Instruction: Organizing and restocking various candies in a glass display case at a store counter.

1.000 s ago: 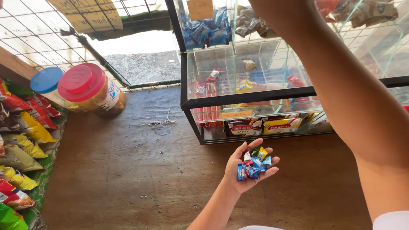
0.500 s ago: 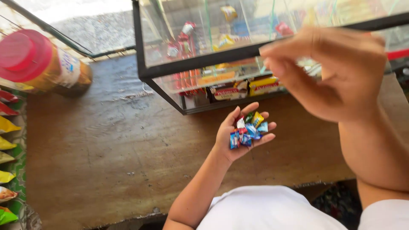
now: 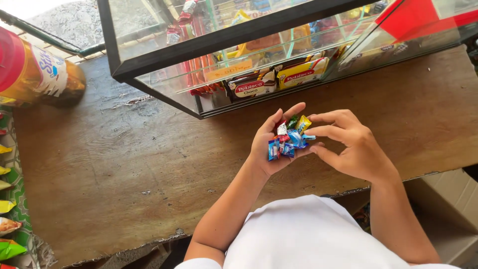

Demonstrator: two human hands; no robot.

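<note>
candies: small blue, red, yellow wrapped candies (image 3: 289,137) in the open left hand (image 3: 269,147)
boxes: red-white and yellow snack boxes (image 3: 276,79) inside the glass case (image 3: 149,45)
jar: white label (image 3: 47,72), far left

The jar (image 3: 35,74) with its red lid is cut off at the left edge, the glass case (image 3: 239,55) runs past the top, and the snack packets (image 3: 6,209) show only their tips.

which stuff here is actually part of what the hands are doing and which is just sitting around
In hand:
- wrapped candies
- left hand, cupped under them
- right hand, fingers at the pile

Lying about:
- glass display case
- red-lidded jar
- snack packets at the left edge
- wooden counter
</note>
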